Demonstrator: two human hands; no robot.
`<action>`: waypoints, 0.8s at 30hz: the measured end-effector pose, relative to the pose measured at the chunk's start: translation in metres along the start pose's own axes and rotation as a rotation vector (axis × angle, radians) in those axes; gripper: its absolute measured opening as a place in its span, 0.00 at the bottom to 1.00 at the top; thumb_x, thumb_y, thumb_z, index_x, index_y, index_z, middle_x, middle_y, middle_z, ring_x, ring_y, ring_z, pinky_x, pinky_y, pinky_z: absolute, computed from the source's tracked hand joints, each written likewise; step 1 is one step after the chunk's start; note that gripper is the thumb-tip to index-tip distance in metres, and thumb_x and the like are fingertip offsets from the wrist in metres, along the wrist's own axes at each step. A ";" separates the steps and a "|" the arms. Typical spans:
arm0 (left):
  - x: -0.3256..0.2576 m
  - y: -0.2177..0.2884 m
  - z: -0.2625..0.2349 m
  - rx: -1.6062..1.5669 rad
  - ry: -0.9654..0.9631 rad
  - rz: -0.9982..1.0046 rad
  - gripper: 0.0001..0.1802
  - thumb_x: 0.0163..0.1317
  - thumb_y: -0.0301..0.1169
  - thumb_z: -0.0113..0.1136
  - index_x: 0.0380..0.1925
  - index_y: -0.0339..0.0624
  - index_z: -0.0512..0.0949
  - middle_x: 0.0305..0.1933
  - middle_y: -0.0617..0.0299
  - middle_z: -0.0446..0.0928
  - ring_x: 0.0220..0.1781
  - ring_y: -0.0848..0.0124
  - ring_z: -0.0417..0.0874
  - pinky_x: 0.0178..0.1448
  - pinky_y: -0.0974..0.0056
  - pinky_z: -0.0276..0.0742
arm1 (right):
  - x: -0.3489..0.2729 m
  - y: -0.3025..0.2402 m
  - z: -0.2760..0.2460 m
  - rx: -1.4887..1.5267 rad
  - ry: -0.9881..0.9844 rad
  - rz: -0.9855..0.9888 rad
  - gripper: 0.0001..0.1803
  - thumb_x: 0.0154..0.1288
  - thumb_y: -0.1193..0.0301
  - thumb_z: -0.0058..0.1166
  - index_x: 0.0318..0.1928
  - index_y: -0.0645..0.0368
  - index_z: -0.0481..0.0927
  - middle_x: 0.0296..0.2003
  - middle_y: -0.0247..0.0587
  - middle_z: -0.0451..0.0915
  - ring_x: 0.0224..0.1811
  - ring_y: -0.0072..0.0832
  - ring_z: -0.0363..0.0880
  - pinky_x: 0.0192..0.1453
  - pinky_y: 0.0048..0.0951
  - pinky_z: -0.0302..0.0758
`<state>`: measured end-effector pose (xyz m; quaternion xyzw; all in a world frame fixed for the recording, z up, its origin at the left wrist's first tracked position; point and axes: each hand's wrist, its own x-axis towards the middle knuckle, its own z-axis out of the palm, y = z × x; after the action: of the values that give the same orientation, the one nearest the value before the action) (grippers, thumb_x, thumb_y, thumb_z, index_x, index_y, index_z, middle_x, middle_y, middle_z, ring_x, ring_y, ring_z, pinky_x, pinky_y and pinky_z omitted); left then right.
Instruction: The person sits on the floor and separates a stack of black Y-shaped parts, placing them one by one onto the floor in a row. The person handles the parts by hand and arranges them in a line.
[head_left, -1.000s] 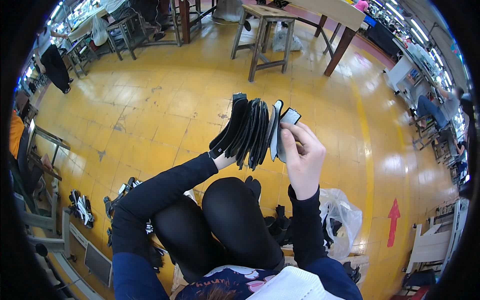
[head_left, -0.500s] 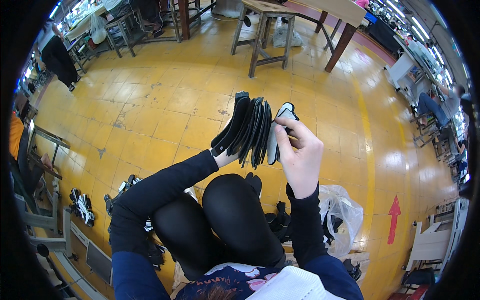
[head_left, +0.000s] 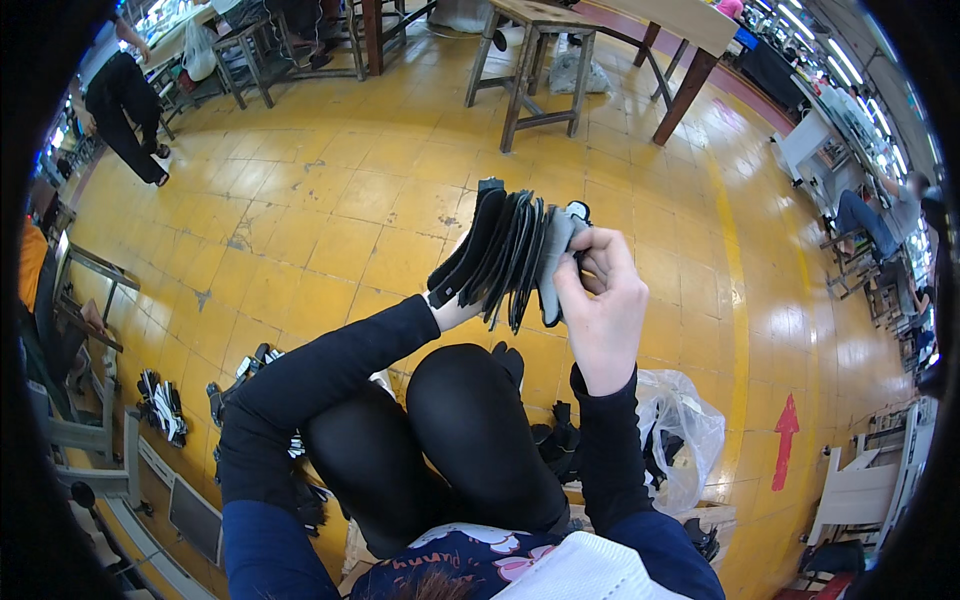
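A fanned stack of flat, narrow black fabric pieces stands on edge above my knees. My left hand grips it from the left and below; most of its fingers are hidden behind the stack. At the right end of the stack is a grey-faced fabric piece with dark edges. The thumb and fingertips of my right hand pinch this piece by its right edge. The piece lies close against the black ones.
Black-and-white bundles lie on the yellow tiled floor at left. Near my right forearm are dark pieces and a clear plastic bag. A wooden stool stands ahead. At far left a person is on foot.
The grey-faced piece has swung left against the stack, its face turned more toward me. My right fingers have curled in more at its edge. The person at far left has shifted position.
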<state>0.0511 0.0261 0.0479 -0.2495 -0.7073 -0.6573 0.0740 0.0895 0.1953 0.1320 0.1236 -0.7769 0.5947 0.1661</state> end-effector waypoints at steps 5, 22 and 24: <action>0.005 -0.004 0.002 0.190 0.035 0.136 0.15 0.61 0.21 0.51 0.49 0.36 0.72 0.43 0.53 0.77 0.43 0.60 0.79 0.46 0.62 0.75 | 0.002 0.011 -0.009 -0.010 -0.098 -0.022 0.15 0.57 0.76 0.57 0.45 0.67 0.76 0.34 0.51 0.80 0.37 0.39 0.83 0.45 0.32 0.77; 0.007 -0.012 0.003 0.146 0.136 0.153 0.09 0.60 0.20 0.53 0.41 0.34 0.76 0.32 0.54 0.78 0.34 0.65 0.81 0.38 0.65 0.75 | -0.009 0.014 0.006 0.046 0.029 -0.156 0.09 0.58 0.84 0.51 0.41 0.64 0.75 0.37 0.50 0.78 0.39 0.35 0.80 0.44 0.28 0.74; 0.006 -0.007 0.000 0.347 0.135 0.191 0.09 0.60 0.19 0.53 0.41 0.34 0.76 0.32 0.54 0.78 0.35 0.66 0.81 0.38 0.65 0.75 | -0.006 0.015 0.006 -0.074 0.022 -0.294 0.07 0.59 0.84 0.51 0.38 0.65 0.78 0.38 0.50 0.78 0.39 0.35 0.80 0.44 0.29 0.74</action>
<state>0.0424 0.0275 0.0444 -0.2543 -0.7766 -0.5308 0.2248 0.0890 0.1935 0.1150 0.2234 -0.7697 0.5363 0.2645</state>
